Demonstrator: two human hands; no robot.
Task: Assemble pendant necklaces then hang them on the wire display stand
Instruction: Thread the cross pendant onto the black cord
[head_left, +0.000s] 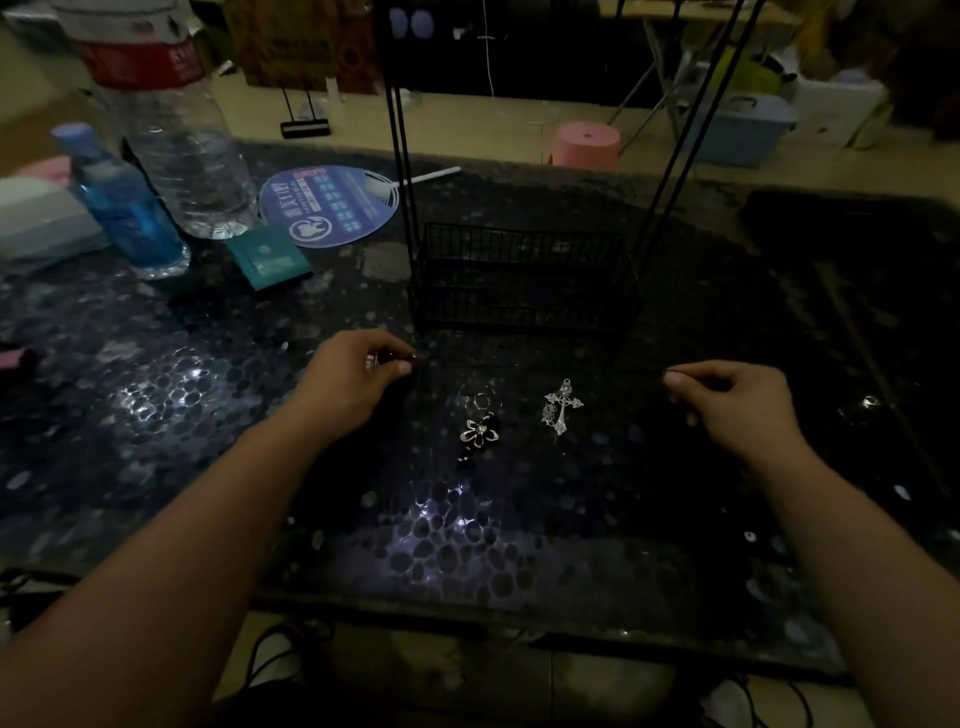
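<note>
A silver cross pendant and a dark flower pendant lie on the dark patterned table between my hands. My left hand pinches one end of a thin black cord, with a small metal piece showing at the fingertips. My right hand pinches the other end of the cord. The cord between them is barely visible against the table. The black wire display stand rises just behind my hands, with a mesh basket at its base and tall uprights.
A large clear water bottle, a small blue bottle, a round blue fan and a teal packet sit at the back left. A small silver clasp lies far right. A pink stool stands beyond the table.
</note>
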